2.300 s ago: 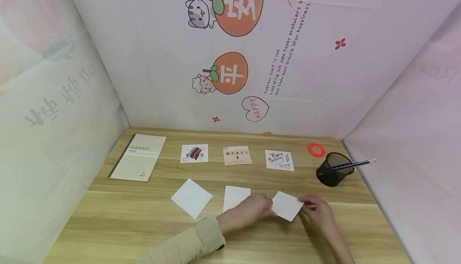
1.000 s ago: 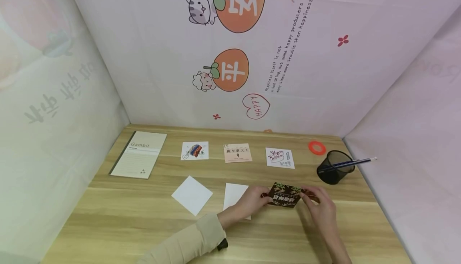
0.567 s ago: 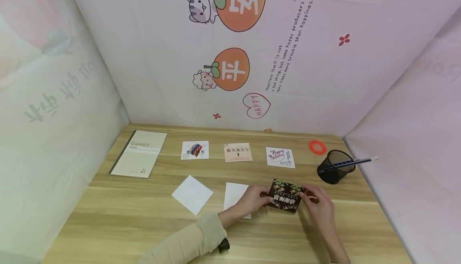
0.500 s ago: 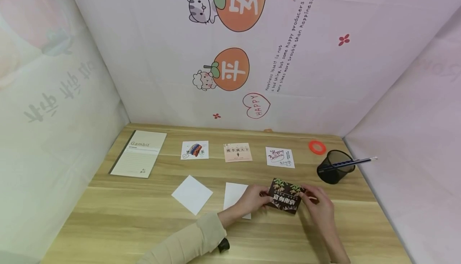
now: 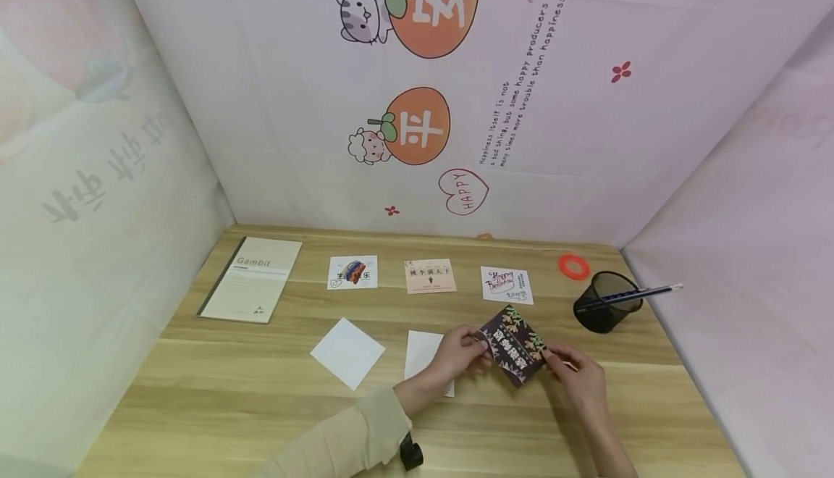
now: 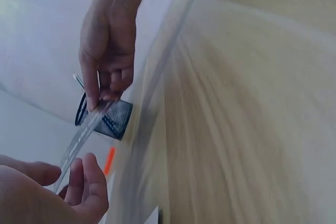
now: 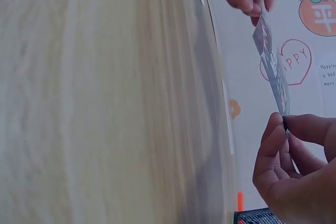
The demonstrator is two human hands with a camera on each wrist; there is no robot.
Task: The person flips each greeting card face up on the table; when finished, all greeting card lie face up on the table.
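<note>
A dark square card (image 5: 513,346) with leaf drawings and pale lettering is held up off the table between both hands. My left hand (image 5: 458,355) pinches its left corner, and my right hand (image 5: 578,376) pinches the right corner between thumb and fingers. In the left wrist view the card (image 6: 84,134) appears nearly edge-on, and so does the card (image 7: 273,69) in the right wrist view. Under my left hand lies a white card (image 5: 422,351), partly hidden by the wrist. Another white card (image 5: 348,353) lies turned like a diamond to the left.
Along the back of the wooden table (image 5: 260,405) lie a notebook (image 5: 250,279) and three printed cards: a birthday card (image 5: 352,272), a peach card (image 5: 431,277) and a white lettered card (image 5: 507,285). A red ring (image 5: 574,267) and a black mesh cup (image 5: 604,304) with pencils stand right.
The card between my hands was turned over from its white side to its dark printed side. Since half a second ago it has rotated into a diamond-like slant.
</note>
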